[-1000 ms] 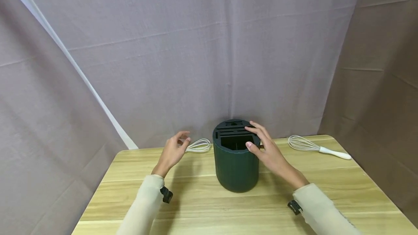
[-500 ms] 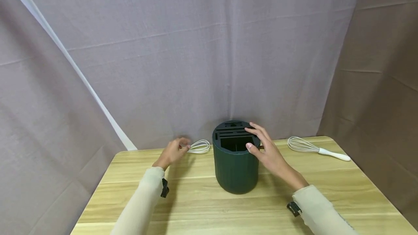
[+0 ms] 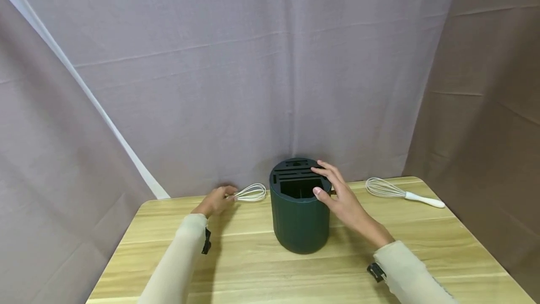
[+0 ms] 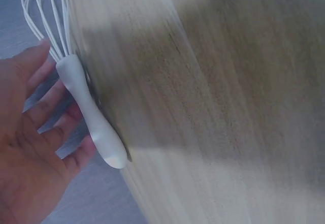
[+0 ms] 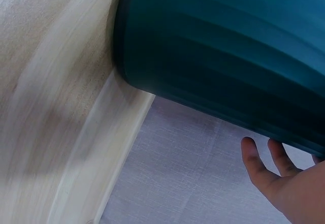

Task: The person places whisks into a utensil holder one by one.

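Left grip (image 4: 30,122): one, the person's left hand, not closed; its fingers reached loosely behind a handle and its thumb lay beside the wires; whether the fingertips touched could not be told.
Whisk at the left grip (image 4: 91,115): first of two, white-handled, lying at the far edge of the counter (image 3: 253,276), left of the holder (image 3: 300,224); its wires pointed toward the holder, near it but apart.
Right grip (image 3: 342,199): one, the person's right hand, open, fingers and thumb spread over the right part of the holder's top.
Holder: one, dark green, round, upright on the counter between the two whisks; its top showed one large opening at the front and several narrow slots behind.
Whisk at far right (image 3: 408,195): second of two, flat on the counter, well apart from either hand; wires to the left, white handle to the right.
Sleeves: two, pale, the left sleeve (image 3: 175,259) and the right sleeve (image 3: 411,273), each with one black device at the wrist.
Counter: one, light wood grain, carrying three items, one holder and two whisks.
Backdrop: grey-mauve cloth (image 3: 253,83) behind the counter, one white strip (image 3: 87,88) slanting down at left.
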Available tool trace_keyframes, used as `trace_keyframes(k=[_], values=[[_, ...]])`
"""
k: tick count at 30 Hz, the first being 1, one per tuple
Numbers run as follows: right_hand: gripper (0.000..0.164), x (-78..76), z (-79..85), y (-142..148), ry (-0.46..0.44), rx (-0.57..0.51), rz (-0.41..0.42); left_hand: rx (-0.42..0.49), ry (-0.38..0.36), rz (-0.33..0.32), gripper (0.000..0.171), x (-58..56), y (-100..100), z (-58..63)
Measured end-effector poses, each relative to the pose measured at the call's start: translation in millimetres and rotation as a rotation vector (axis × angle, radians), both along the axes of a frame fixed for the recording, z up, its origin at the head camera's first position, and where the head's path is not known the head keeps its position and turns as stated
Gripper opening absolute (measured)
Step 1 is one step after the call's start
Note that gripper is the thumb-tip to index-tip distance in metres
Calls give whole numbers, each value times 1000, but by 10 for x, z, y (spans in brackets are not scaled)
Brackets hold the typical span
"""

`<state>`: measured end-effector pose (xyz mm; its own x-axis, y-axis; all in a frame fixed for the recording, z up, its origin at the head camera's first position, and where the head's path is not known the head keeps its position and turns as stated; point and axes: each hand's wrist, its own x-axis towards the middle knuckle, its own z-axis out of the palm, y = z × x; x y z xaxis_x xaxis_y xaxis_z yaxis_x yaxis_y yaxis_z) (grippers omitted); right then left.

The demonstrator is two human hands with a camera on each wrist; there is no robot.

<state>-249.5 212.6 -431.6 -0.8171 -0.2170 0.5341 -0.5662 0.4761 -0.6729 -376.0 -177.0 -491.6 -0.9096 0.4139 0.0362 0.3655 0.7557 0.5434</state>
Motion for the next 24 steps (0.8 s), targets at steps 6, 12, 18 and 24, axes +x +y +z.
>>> trace_keyframes(k=[6, 12, 18, 24], values=[[52, -3, -11, -16, -2, 0, 0, -95, -5, 33, 33, -2, 29, -8], [51, 9, -5, -22, 12, 1, -7, -166, -11, 56, 25, 45, 90, -35], [51, 1, -18, -28, 21, -8, -1, -135, 16, 34, 14, 62, 92, -32], [51, -9, 4, -13, 25, -10, -4, -119, 25, 36, 13, 65, 106, 12]])
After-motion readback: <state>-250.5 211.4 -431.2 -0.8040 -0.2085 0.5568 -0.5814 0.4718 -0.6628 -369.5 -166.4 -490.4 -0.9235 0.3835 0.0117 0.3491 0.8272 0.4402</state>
